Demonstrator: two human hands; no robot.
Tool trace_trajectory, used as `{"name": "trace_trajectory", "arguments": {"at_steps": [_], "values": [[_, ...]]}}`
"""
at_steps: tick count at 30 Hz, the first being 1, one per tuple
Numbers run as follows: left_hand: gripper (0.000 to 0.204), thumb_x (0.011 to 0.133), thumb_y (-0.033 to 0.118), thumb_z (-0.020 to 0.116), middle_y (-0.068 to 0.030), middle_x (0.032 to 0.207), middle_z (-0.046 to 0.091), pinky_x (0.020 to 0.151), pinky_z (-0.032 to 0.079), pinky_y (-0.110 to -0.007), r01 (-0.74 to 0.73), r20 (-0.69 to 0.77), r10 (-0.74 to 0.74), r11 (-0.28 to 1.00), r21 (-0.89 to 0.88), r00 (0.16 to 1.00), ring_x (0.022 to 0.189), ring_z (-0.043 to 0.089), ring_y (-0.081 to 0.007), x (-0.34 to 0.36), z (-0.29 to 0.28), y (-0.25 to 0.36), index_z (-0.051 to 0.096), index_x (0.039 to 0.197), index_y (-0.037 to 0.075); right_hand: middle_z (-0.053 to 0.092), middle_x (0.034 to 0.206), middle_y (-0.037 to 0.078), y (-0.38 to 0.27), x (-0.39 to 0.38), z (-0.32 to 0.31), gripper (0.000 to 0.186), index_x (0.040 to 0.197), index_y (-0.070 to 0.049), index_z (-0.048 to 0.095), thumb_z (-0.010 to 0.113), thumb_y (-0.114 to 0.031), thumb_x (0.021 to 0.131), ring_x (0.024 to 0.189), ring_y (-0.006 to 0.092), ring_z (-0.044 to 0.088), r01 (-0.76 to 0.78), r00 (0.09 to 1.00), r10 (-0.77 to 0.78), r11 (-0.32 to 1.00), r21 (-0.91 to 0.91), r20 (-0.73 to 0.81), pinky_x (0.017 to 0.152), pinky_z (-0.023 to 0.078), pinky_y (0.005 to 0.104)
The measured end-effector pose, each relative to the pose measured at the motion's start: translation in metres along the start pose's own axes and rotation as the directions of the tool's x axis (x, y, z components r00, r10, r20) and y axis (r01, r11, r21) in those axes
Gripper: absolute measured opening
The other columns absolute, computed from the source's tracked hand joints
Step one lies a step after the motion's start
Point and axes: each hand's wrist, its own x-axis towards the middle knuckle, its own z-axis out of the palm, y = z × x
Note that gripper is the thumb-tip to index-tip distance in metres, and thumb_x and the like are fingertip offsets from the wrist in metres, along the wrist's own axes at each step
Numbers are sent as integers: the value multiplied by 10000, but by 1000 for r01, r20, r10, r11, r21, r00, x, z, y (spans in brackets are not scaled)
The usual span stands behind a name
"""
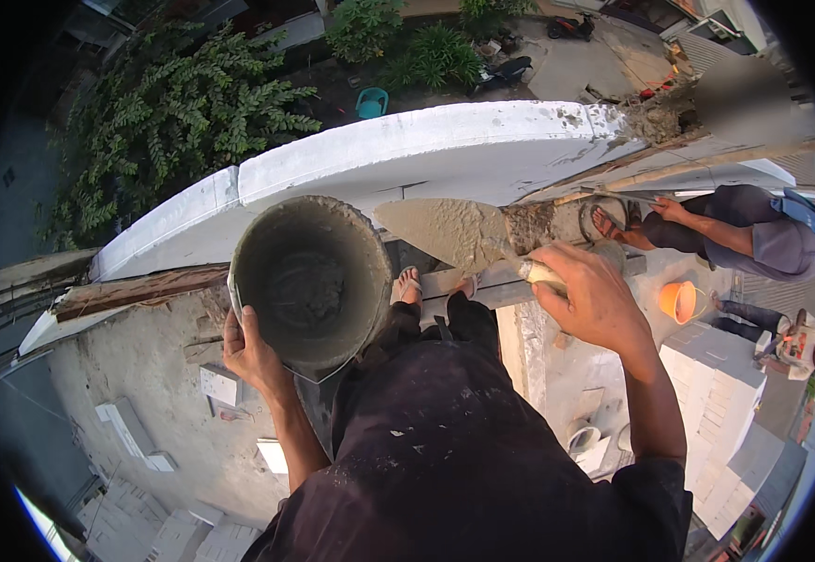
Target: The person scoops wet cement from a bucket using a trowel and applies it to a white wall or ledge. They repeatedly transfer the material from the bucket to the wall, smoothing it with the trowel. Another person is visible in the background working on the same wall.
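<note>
My left hand (256, 348) grips the rim of a mortar-crusted bucket (272, 244), tilted so that its inside faces me. A little wet grey mortar (318, 281) lies at the bottom. My right hand (587, 292) is closed round the pale handle of a trowel (543, 273). The trowel's pointed blade, coated with grey mortar (450, 232), reaches left toward the bucket's right rim. Just beyond both hands runs a white block wall (407, 136), its top edge curving across the view. My sandalled feet (409, 288) stand on a narrow plank below.
Wooden planks (145, 290) run along the wall. A co-worker (745, 229) is on the right, holding a tool. Far below are an orange bucket (678, 302), another person (787, 337) and stacked white blocks (712, 403). Leafy branches (183, 112) grow beyond the wall.
</note>
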Motion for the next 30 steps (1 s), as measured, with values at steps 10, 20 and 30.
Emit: {"name": "trace_trajectory", "arguments": {"at_steps": [10, 20, 30], "values": [[392, 940, 55, 802, -53, 1025, 762, 799, 491, -187, -55, -28, 65, 963, 263, 997, 873, 662, -62, -9, -50, 50, 694, 1278, -112, 719, 1159, 189, -55, 54, 49, 433, 1315, -37, 650, 718, -201, 920, 986, 434, 692, 149, 962, -139, 988, -25, 234, 887, 545, 516], [375, 906, 115, 819, 21, 757, 675, 649, 440, -195, -242, 464, 63, 910, 336, 883, 700, 556, -25, 7, 41, 155, 737, 1226, -63, 618, 1021, 128, -100, 55, 2, 497, 1411, -62, 626, 687, -105, 920, 873, 318, 700, 258, 965, -260, 897, -358, 44, 738, 583, 446], [386, 958, 152, 778, -43, 815, 727, 610, 478, -242, -98, 787, -23, 990, 106, 616, 712, 587, -48, -47, 231, 41, 721, 1257, -85, 596, 1036, 94, 23, -35, 41, 549, 1430, -31, 592, 658, -104, 889, 948, 253, 666, -126, 992, 100, 737, -664, -77, 771, 596, 358]]}}
